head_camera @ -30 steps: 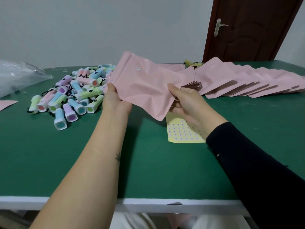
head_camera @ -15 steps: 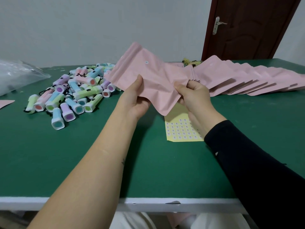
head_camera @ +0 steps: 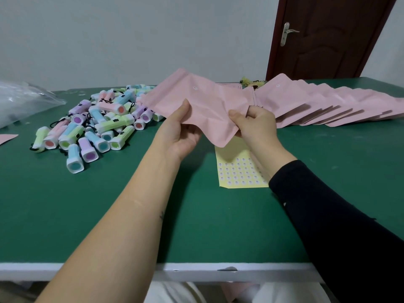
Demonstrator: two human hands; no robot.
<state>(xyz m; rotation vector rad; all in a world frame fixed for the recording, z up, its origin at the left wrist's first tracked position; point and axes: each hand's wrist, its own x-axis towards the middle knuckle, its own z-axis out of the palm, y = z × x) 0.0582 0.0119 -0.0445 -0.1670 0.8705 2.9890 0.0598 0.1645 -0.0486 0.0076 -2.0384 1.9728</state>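
Change since a second ago: the left hand (head_camera: 179,134) has slid in from the left edge of the pink pouch (head_camera: 209,106) to its near edge. The right hand (head_camera: 255,123) has closed toward it, and the sheet between them has buckled.

Item, far left: clear plastic bag (head_camera: 24,101), slumped on the table (head_camera: 87,215); contents too blurred to tell. Near it, a pink scrap (head_camera: 6,137) at the frame's edge.

Item: heap of small torches (head_camera: 98,125), with pastel bodies, white heads and black wrist cords; loose, in no container.

Item: left hand, thumb on top and fingers beneath, pinching the pouch's near edge.

Item, in hand: pink pouch, held clear of the table above its middle, right of the heap, tilted up away from the person. One small round hole near the far edge. Judged very light, thin, soft enough to crease and sag, and faintly slick; not fragile, though likely to hold wrinkles. Best taken by an edge between thumb and fingers, one hold on each side; a single-corner hold would probably let it flop. It appears flat and unfilled; whether its mouth is parted I cannot tell.

Item: right hand, fingers curled, pinching the same near edge further right.

Item: yellow sticker sheet (head_camera: 238,169), flat on the table beneath the pouch and right wrist, bearing rows of small round labels.

Item, right: row of pink pouches (head_camera: 328,106), overlapped like shingles on the table, each slightly puffed; contents hidden.
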